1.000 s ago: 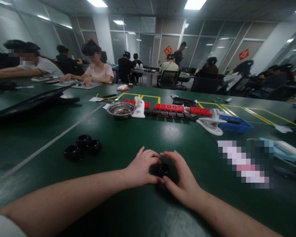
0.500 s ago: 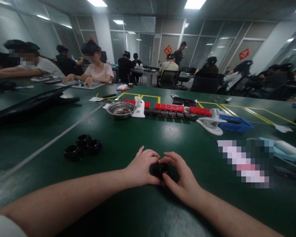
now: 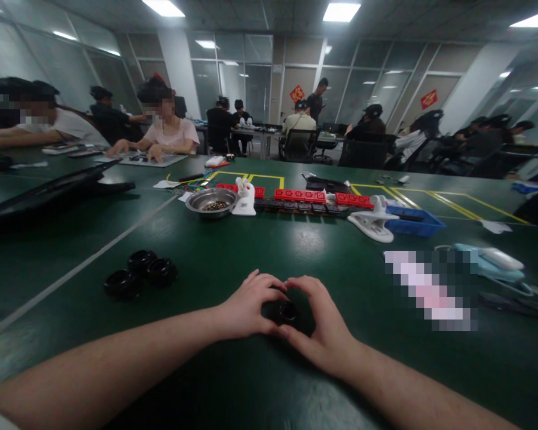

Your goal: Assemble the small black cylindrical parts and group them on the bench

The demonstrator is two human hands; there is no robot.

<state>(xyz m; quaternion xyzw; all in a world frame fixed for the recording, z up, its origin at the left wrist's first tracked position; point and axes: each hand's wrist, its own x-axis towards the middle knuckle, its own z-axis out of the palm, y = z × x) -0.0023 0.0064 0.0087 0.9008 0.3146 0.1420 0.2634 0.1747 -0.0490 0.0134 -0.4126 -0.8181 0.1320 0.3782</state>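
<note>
Both my hands curve round a small black ring-shaped part [image 3: 287, 310] low over the green table. My left hand [image 3: 246, 304] has its fingers and thumb bent about the left side of the part. My right hand [image 3: 327, 328] closes round the other side, its thumb at the near edge and its forefinger at the far edge. Fingertips of the two hands nearly meet. Dark shadow hides the part's outer edge and where the fingers touch it. To the left, three glossy black rings [image 3: 140, 273] stand close together.
Ahead sit a metal bowl [image 3: 211, 203] of small pieces, white clip stands [image 3: 374, 222], red blocks [image 3: 300, 196] and a blue tray [image 3: 415, 221]. A black flat object [image 3: 49, 191] lies left, a light blue item [image 3: 488, 260] right. Another person [image 3: 168, 131] works across the table.
The view has shifted slightly, so the table things appear a little farther left. My fingers have moved slightly round the black ring-shaped part, and its hole shows between both hands.
</note>
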